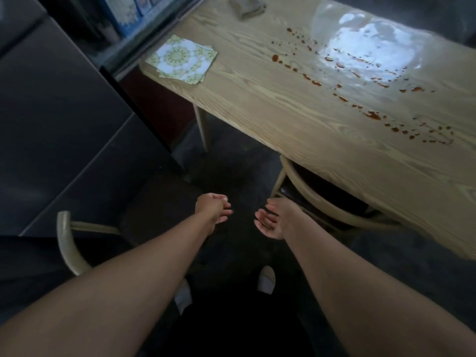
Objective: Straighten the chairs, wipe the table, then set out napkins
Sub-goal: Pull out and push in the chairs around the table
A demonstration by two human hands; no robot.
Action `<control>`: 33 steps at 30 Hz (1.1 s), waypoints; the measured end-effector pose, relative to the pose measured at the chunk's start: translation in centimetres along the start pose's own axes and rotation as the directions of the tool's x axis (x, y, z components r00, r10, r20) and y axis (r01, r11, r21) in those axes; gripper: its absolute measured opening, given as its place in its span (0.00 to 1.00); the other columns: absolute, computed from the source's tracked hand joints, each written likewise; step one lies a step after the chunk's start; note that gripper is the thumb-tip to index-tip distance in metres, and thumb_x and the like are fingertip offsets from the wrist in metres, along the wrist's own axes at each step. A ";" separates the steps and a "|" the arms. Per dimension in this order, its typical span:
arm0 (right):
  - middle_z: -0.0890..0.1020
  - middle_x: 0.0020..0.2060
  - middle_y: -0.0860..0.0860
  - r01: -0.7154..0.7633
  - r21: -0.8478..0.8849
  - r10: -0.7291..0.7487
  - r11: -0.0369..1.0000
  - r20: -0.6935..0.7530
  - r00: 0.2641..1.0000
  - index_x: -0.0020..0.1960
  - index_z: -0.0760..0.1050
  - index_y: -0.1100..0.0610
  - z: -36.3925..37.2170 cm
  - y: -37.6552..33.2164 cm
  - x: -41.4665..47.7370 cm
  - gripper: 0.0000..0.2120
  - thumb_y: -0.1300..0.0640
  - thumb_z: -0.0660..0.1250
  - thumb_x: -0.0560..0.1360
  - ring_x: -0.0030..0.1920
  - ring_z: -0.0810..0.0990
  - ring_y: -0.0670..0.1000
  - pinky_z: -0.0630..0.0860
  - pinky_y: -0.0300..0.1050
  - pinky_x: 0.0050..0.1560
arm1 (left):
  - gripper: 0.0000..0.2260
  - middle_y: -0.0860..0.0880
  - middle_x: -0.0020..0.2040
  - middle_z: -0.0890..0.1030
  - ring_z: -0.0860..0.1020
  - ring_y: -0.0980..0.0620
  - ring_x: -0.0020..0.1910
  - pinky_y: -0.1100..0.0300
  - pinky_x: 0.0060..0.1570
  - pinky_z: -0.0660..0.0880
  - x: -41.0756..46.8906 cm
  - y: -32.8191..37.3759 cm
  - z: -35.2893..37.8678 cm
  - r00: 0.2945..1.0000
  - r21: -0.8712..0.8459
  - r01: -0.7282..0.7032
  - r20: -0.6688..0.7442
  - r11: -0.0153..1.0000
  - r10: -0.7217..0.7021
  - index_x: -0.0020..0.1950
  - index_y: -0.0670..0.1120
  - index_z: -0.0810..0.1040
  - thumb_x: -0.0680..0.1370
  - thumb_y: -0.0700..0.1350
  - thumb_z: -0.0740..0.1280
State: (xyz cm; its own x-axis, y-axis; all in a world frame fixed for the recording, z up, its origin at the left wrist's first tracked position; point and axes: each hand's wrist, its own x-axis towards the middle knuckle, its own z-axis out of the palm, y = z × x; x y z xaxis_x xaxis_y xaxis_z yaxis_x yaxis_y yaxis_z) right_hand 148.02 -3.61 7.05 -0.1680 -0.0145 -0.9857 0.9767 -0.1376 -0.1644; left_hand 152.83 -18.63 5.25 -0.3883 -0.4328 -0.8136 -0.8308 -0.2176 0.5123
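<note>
Bare skin only at the grip end, nothing held. Left hand (212, 210) hangs over the dark floor with fingers loosely curled, not closed on anything. Right hand (270, 219) is just beside it, palm turned inward, fingers spread and relaxed, also holding nothing.

Using the table (296, 119) as the landmark: it's pale wood with a strong wavy grain, glossy enough to throw back a big white glare patch, and its long axis runs from the upper left down to the lower right. Both hands sit off its near long edge, apart from it.

Tucked chair (322, 202) has a curved bentwood back in pale wood and a dark seat, pushed under that near edge just beside the right hand. Second chair (67, 243) is well away from the table toward the lower left, same rounded pale rail, its seat too dark to make out properly.

On the tabletop, reddish-brown splatter (342, 81) runs in a strung-out line of drops along the long axis. Napkins (181, 59), thin squares with a green and white floral print, lie slightly fanned at the table's left end. Crumpled greyish cloth (247, 6) sits at the far edge.
</note>
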 end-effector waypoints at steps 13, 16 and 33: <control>0.80 0.49 0.56 -0.120 -0.082 0.123 0.989 0.037 0.992 0.54 0.73 0.60 20.6 18.9 -1.3 0.07 0.57 0.62 0.79 0.50 0.81 0.54 0.77 0.53 0.50 | 0.04 0.46 0.50 0.82 0.81 0.53 0.40 0.59 0.42 0.76 4.5 -6.5 -24.5 0.993 0.074 -0.034 -0.114 0.997 0.042 0.51 0.46 0.76 0.80 0.41 0.62; 0.79 0.52 0.57 -0.171 -0.105 0.177 0.980 0.052 0.983 0.58 0.72 0.61 25.3 23.7 -1.5 0.10 0.58 0.62 0.79 0.54 0.81 0.56 0.77 0.55 0.52 | 0.04 0.44 0.51 0.82 0.80 0.52 0.39 0.61 0.36 0.72 5.4 -8.4 -29.7 0.988 0.087 0.001 -0.154 0.996 0.013 0.49 0.45 0.75 0.80 0.40 0.61; 0.67 0.69 0.65 -0.410 0.298 0.438 0.862 -0.033 0.898 0.69 0.67 0.62 35.6 33.0 1.8 0.20 0.59 0.62 0.79 0.69 0.68 0.64 0.71 0.65 0.64 | 0.27 0.39 0.69 0.69 0.72 0.37 0.64 0.44 0.62 0.73 11.9 -14.4 -38.9 0.883 -0.027 0.255 -0.402 0.967 -0.244 0.71 0.41 0.62 0.76 0.43 0.70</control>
State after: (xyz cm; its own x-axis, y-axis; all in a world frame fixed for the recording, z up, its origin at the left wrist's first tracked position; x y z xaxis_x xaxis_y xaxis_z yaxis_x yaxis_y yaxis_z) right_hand 175.21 -43.47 1.15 0.2815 -0.0408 -0.9587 0.8712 -0.4080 0.2731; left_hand 175.68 -54.64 -1.14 0.0203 -0.6802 -0.7327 -0.8912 -0.3445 0.2951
